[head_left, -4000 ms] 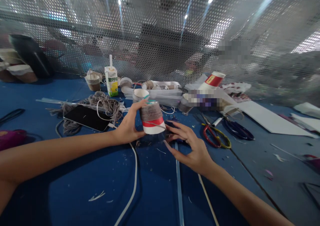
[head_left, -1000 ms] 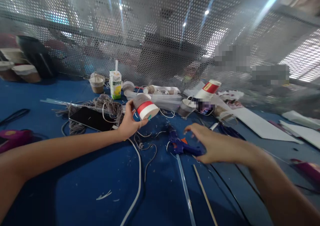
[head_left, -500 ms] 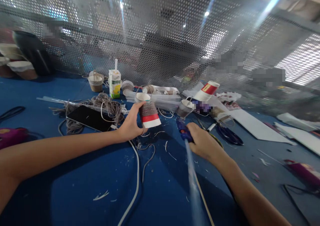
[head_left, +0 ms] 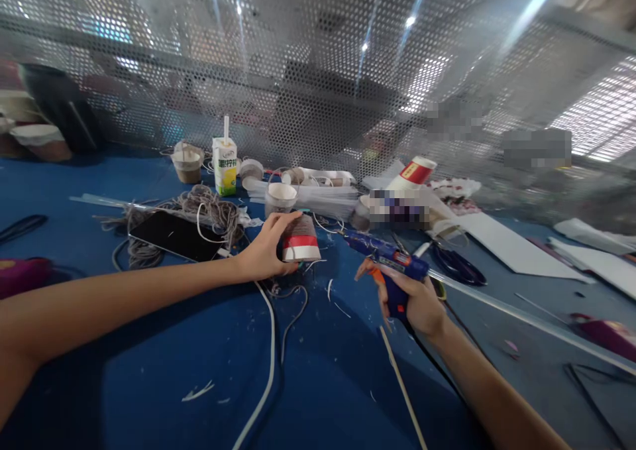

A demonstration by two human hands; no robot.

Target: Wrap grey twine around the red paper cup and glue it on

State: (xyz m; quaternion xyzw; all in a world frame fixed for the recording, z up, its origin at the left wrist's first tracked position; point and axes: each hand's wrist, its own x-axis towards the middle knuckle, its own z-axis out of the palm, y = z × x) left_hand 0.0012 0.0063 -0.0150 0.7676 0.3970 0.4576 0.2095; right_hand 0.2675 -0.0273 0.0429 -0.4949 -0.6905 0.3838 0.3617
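My left hand (head_left: 271, 248) is closed around a paper cup (head_left: 301, 241) with a red band and a white rim part, the rest wound with grey-brown yarn. The cup is held just over the blue table. In my right hand (head_left: 420, 297) is a blue hot glue gun (head_left: 385, 254) with an orange trigger, its nozzle pointing left toward the cup but apart from it. A long clear glue stick (head_left: 527, 317) runs out of the gun's back end to the right. Loose yarn (head_left: 295, 297) trails on the table below the cup.
A phone (head_left: 173, 236) lies by a heap of yarn (head_left: 213, 205) on the left, a drink carton (head_left: 225, 166) behind it. Small cups (head_left: 281, 198) stand at the back before a perforated metal screen (head_left: 223, 72). Scissors (head_left: 457, 268), a wooden stick (head_left: 402, 387) and a white cable (head_left: 271, 364) lie about.
My right hand has turned the glue gun so its nozzle points left toward the cup. My left hand has lowered the cup a little and tipped it, its white end now facing down toward me.
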